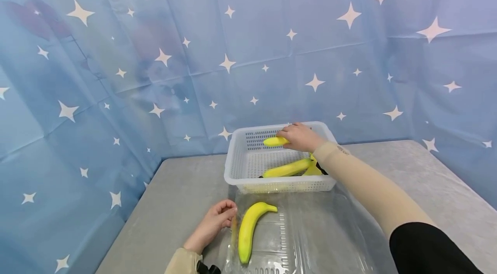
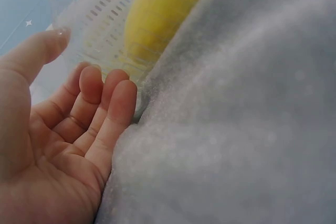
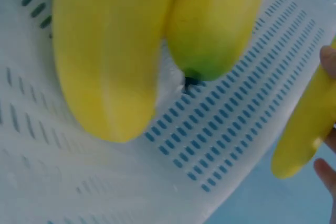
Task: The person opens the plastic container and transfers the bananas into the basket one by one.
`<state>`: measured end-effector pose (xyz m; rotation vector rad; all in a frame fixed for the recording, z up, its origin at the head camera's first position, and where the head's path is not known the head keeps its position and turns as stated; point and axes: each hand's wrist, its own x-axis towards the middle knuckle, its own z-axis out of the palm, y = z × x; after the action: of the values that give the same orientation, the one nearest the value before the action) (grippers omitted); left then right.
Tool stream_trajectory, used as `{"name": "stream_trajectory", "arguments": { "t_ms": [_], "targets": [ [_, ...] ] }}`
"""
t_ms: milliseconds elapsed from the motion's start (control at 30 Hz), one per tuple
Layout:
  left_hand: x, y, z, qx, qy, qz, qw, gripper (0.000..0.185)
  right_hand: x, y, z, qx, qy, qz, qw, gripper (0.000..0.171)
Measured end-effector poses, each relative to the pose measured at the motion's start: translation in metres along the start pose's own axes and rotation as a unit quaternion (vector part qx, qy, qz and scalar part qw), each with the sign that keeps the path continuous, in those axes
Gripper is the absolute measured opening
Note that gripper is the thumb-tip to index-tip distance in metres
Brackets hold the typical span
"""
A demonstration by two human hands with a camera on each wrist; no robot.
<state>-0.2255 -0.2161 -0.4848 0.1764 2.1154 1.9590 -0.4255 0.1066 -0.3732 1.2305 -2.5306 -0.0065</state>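
Crosswise, held banana [image 1: 275, 141], tip leftward.

Grey table [image 1: 174, 196] with white slotted basket [image 1: 248, 179] and clear plastic tray [image 1: 310, 239] directly on top

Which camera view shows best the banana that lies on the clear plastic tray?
The head view: the banana shows whole on the clear tray, beside the left hand. The left wrist view shows only a blurred yellow part; the right wrist view does not show it.
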Motion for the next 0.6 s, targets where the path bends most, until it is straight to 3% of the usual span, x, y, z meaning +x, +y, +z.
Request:
{"name": "stream_trajectory", "arguments": {
  "t_ms": [600],
  "targets": [
    [0.003, -0.003, 0.0, -0.008, 0.001, 0.001, 1.0, 0.031, -0.001, 0.005, 0.017, 0.017, -0.024, 0.011, 0.999, 0.04]
  ]
}}
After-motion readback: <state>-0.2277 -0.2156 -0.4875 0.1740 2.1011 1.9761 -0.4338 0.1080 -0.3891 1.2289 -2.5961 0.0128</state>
